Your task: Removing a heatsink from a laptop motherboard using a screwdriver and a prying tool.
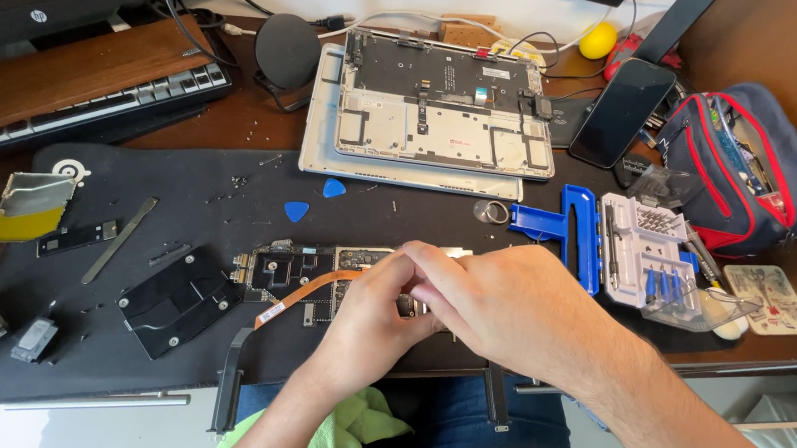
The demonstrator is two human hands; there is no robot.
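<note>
Lower centre of frame: my left hand (pixel 371 309) and right hand (pixel 494 306) meet over the circuit board (pixel 300 278), which lies flat on the dark mat (pixel 191 186). Board's long axis runs left to right across the frame, its left end pointing toward the black plate (pixel 176 303). Both hands are curled, fingertips pinched together on a small dark part (pixel 405 304) at the board's right portion; what exactly it is, I cannot tell. An orange flex cable (pixel 309 292) crosses the board diagonally, from upper right down to lower left. Above, at upper centre, the opened laptop shell (pixel 440 117) sits well apart. Two blue picks (pixel 313 201) lie between shell and board. Bit case (pixel 643 246) at right.
</note>
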